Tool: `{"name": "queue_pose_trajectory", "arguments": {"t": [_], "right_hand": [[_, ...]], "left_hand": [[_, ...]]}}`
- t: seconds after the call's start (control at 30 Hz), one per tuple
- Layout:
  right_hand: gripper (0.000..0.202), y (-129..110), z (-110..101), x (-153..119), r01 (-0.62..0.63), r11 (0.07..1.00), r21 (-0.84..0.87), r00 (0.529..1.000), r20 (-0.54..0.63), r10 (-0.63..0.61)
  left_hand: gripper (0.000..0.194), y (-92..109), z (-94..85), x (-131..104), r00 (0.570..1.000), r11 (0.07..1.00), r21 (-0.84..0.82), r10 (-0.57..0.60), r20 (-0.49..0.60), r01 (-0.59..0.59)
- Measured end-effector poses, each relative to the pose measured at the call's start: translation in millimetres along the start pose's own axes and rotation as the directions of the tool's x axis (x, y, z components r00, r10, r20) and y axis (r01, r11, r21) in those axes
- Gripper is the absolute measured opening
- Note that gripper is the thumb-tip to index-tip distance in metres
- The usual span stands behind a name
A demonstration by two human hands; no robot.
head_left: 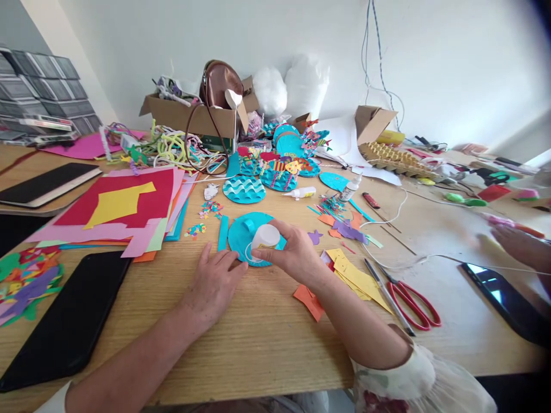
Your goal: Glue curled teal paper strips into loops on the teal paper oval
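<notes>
A round blue paper disc lies on the table in front of me, with a small blue paper loop standing on it. Over the disc's right part, my right hand is closed around a white glue bottle, its base towards me and its tip hidden. A thin white line curves beside the bottle onto the disc. At the disc's lower left edge, my left hand rests with fingers spread, holding nothing. A blue paper strip lies just left of the disc.
Coloured paper sheets and a black phone lie left. Decorated blue discs are behind. Red-handled scissors, a pen and yellow paper pieces lie right. Another person's hand is at the far right.
</notes>
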State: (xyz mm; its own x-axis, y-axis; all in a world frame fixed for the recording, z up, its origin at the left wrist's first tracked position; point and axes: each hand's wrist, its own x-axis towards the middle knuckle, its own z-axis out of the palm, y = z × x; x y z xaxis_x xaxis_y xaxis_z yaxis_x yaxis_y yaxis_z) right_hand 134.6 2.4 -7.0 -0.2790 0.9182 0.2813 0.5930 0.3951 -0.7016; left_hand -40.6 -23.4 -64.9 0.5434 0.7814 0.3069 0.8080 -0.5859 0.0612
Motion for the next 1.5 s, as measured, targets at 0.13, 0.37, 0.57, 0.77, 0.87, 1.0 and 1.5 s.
{"name": "queue_pose_trajectory", "arguments": {"t": [0.13,0.37,0.57,0.77,0.87,1.0,1.5], "right_hand": [[0.022,-1,-2,0,-0.018,1.000,0.025,1.000,-0.019,0.019],[0.023,5,1,1,0.003,0.997,0.072,0.998,-0.062,0.002],[0.020,6,3,2,-0.006,0.990,0.141,0.997,-0.079,0.017],[0.021,5,1,1,-0.002,0.995,0.101,0.998,-0.059,0.008],[0.024,5,2,1,-0.013,0.998,0.054,1.000,-0.020,0.015],[0.024,6,1,1,-0.018,0.999,0.041,1.000,-0.005,0.018],[0.022,10,-1,-1,-0.019,0.962,0.274,0.991,-0.122,0.054]], "left_hand": [[0.028,0,-0.9,0,1.000,1.000,-0.006,-0.003,0.023,0.003],[0.027,1,-3.3,1,1.000,1.000,-0.020,-0.010,0.011,0.010],[0.025,1,-5.3,1,1.000,0.999,-0.048,-0.003,0.007,0.003],[0.025,1,-4.7,1,1.000,0.998,-0.056,-0.001,0.009,0.002],[0.025,1,-4.1,1,1.000,0.999,-0.049,-0.006,-0.002,0.006],[0.025,1,-3.1,1,1.000,0.999,-0.047,-0.005,-0.009,0.005],[0.025,-1,-2.4,0,1.000,0.999,-0.038,0.012,-0.008,-0.012]]}}
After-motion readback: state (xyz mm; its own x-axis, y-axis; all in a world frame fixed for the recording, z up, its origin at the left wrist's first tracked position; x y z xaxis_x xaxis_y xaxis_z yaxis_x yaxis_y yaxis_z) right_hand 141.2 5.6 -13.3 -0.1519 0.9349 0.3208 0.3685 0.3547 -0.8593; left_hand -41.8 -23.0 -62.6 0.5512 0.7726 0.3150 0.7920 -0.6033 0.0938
